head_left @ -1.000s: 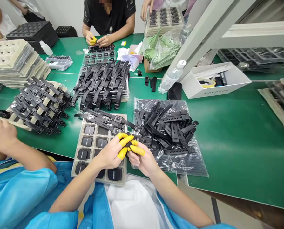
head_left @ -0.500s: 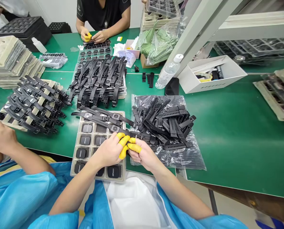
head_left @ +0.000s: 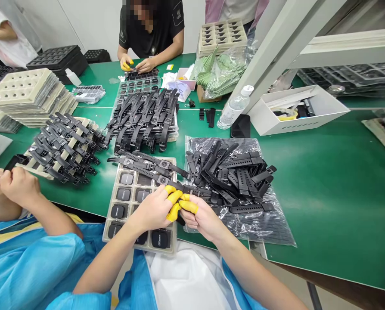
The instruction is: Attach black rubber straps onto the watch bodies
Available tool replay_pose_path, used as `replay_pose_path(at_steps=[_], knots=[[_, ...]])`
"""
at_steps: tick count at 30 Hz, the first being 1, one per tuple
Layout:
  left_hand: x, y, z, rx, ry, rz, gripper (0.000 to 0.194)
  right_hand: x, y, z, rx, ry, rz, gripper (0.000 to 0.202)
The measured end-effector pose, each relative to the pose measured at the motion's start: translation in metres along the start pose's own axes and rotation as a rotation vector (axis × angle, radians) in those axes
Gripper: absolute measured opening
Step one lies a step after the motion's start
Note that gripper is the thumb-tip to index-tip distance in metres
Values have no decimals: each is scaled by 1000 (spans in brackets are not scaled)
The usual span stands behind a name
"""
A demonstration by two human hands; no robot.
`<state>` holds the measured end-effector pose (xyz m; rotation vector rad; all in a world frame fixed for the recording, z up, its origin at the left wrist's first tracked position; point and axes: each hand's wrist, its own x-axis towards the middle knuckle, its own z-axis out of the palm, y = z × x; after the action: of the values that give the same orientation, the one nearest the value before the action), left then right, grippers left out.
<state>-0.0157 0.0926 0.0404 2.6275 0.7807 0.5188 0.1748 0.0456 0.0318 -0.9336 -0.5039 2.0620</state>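
My left hand [head_left: 158,208] and my right hand [head_left: 200,213] meet over the tray's right edge, yellow finger cots on their fingertips. Both are pinched closed on a black watch strap [head_left: 181,219]; only a dark bit shows below the fingers, and whatever joins it is hidden. Under my left forearm lies a compartment tray [head_left: 115,217] holding square black smartwatch bodies [head_left: 161,238]. Across its far end rest smartwatches with straps fitted [head_left: 141,165], face down. Beside my right hand, loose black straps [head_left: 231,172] are heaped on a clear plastic bag [head_left: 263,228].
Strapped watches cover two more tray stacks, one ahead [head_left: 144,116] and one left [head_left: 66,148]. A water bottle [head_left: 234,110], phone [head_left: 240,126] and white box [head_left: 296,114] stand beyond the bag. Co-workers sit at left and opposite; a slanted post [head_left: 276,51] rises at right.
The view has shifted, so the table appears lower and further right. My hands stay pinched together at the same spot by the tray. The person opposite has leaned into view.
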Motion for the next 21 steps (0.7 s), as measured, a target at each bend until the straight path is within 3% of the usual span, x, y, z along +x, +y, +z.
replay_pose_path(at_steps=[6,9,13,17,21], knots=[[4,4,-7,-154,-3,-3,46,-1,5,1,-29,-39,-64,40],[4,7,-14,-195,9,-17,55,-1,6,0,-137,-15,-191,40],[-6,3,-41,-116,-12,-121,61,-3,-4,-6,-691,66,-455,28],[-20,-16,-84,83,-67,-297,45,-1,-21,-11,-1150,24,-513,24],[-32,-39,-116,339,-182,-419,28,16,-24,0,-1482,63,-577,30]])
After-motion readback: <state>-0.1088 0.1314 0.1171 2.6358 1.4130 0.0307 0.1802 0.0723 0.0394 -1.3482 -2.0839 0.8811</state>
